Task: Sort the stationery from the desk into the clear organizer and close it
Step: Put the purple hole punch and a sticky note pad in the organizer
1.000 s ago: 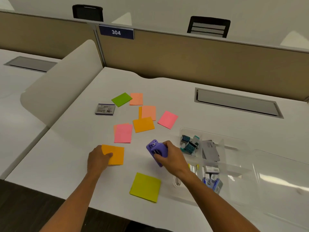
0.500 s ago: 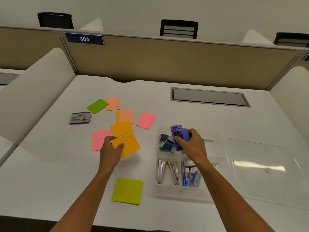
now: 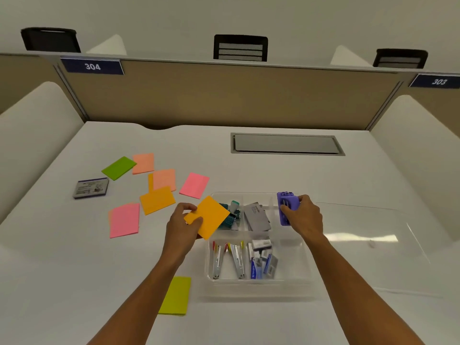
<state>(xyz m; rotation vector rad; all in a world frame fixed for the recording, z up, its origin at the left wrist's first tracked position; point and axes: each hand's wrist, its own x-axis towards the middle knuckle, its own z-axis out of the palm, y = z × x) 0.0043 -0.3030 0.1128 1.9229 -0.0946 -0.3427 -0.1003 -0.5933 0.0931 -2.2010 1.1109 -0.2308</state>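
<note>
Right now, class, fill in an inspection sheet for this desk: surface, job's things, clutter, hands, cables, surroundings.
Surface: white desk, grey hatch.
Job's things: clear organizer, lid open, partly filled; sticky notes scattered on the desk; small box.
Clutter: nothing seen.
Hands: left hand pinches orange note; right hand grips purple punch over the organizer.
Cables: nothing seen.
Surroundings: tan partition, signs 304 and 303, chairs behind.

Even, soft overhead light; shadows under the hands (image 3: 183, 226) are faint. A white glare streak lies on the clear lid (image 3: 361, 237) (right side). Wide-angle bending curves the edges; slight overall softness.
</note>
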